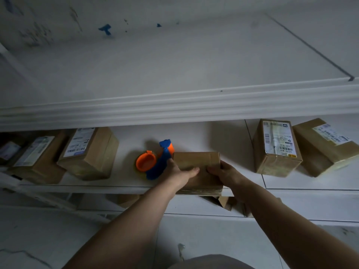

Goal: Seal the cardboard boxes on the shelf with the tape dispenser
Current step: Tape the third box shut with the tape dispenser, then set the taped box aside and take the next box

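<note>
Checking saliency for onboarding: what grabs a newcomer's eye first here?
The orange-and-blue tape dispenser lies mid-shelf, bright against the white shelving. Just right of it, the left grip and right grip hold a plain cardboard box at the shelf's front edge. Labelled boxes sit to either side.

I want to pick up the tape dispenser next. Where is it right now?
In the head view the tape dispenser lies on the shelf, just left of the box gripped by the left hand and right hand; a labelled box stands further left.
</note>
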`<state>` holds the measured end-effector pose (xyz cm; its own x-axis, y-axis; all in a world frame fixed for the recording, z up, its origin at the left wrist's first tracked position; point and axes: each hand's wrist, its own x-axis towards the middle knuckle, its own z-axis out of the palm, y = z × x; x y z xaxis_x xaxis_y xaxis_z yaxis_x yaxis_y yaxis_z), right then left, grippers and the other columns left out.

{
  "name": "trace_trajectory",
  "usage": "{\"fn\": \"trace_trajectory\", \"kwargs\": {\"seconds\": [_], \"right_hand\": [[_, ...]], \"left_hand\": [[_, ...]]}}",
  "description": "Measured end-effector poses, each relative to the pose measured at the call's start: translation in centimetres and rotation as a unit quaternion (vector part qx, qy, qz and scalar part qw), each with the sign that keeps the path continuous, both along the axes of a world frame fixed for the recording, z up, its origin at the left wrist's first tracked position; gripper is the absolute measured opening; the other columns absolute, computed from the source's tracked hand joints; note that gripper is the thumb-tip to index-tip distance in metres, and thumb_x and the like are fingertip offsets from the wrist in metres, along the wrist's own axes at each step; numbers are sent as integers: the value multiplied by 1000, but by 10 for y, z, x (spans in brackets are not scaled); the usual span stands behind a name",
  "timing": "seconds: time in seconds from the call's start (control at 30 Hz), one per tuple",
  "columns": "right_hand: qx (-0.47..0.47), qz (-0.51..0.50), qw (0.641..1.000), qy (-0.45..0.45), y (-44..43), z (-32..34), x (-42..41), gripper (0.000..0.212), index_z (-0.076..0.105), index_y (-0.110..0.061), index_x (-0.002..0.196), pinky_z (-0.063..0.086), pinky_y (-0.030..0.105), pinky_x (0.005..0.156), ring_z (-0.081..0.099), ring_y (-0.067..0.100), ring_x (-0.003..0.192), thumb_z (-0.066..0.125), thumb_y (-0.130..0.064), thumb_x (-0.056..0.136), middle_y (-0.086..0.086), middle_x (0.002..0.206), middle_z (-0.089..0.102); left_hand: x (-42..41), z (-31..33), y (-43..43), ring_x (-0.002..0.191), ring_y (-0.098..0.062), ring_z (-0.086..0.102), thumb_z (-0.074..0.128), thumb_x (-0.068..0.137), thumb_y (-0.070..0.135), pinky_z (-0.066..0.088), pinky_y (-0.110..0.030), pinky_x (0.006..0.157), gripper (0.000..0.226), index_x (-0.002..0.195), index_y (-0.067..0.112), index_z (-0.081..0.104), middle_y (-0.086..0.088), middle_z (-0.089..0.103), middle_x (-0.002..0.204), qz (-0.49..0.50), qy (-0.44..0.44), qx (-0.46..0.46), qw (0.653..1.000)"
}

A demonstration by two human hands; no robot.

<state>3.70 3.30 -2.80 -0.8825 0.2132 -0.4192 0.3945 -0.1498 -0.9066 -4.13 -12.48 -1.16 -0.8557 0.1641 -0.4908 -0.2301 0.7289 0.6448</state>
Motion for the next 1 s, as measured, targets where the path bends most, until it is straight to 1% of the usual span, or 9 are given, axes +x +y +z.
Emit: {"fn": "trace_trajectory", "kwargs": {"seconds": [0.13,0.23,0.33,0.4,0.5,0.63,0.73,0.8,1.0], "right_hand": [[-2,-40,998,42,6,3,6,67,49,-21,132,46,28,83,56,18,110,77,-14,71,3,129,56],[-43,-70,995,58,8,3,11,49,51,-14,124,42,28,81,55,11,102,71,-9,80,1,121,58],[-41,-83,994,50,5,7,8,47,53,-18,112,45,43,94,56,19,106,71,-42,77,3,114,59],[-29,-112,992,47,5,7,4,34,55,-19,103,48,48,95,58,24,103,69,-41,81,8,109,60],[6,-134,991,27,11,-3,3,13,55,-18,95,50,46,94,62,27,99,66,-18,88,13,108,63],[7,-124,992,30,14,-1,2,23,57,-14,108,48,28,74,63,17,90,65,-8,87,6,108,66],[159,-111,980,33,12,4,-5,29,58,-22,118,51,35,82,62,19,96,62,-19,90,5,116,64],[357,-100,928,22,11,9,-5,34,58,-29,122,49,38,89,55,22,108,61,-31,88,4,119,57],[540,12,838,82,-9,19,2,29,62,-35,119,48,35,81,50,23,107,54,-38,91,-2,124,47]], "left_hand": [[3,1,-16,112,-18,53,81,70,31,45,-36,97,92,141,31,21,5,52,127,27,127,86,988],[5,6,-20,104,-16,55,81,71,24,45,-31,85,76,126,27,28,2,55,119,27,129,101,986],[9,9,-19,100,-17,57,77,65,57,46,-35,89,75,118,21,38,2,57,112,71,42,126,989],[11,7,-19,97,-19,61,67,56,78,50,-40,89,82,112,21,47,2,63,107,115,30,147,982],[20,3,-20,98,-18,62,67,75,59,53,-40,89,56,119,29,49,7,62,112,119,66,124,983],[20,6,-18,90,-15,62,59,88,46,55,-36,82,30,113,32,55,7,65,107,47,114,33,992],[8,16,-15,80,-10,63,66,83,41,58,-34,66,56,131,34,40,13,62,107,36,94,33,994],[3,24,-14,75,-6,61,69,81,35,56,-29,53,75,141,43,24,14,56,107,5,68,30,997],[-1,18,14,86,-22,64,70,76,29,60,-41,65,53,120,27,39,-1,60,107,76,-9,105,992]]}}
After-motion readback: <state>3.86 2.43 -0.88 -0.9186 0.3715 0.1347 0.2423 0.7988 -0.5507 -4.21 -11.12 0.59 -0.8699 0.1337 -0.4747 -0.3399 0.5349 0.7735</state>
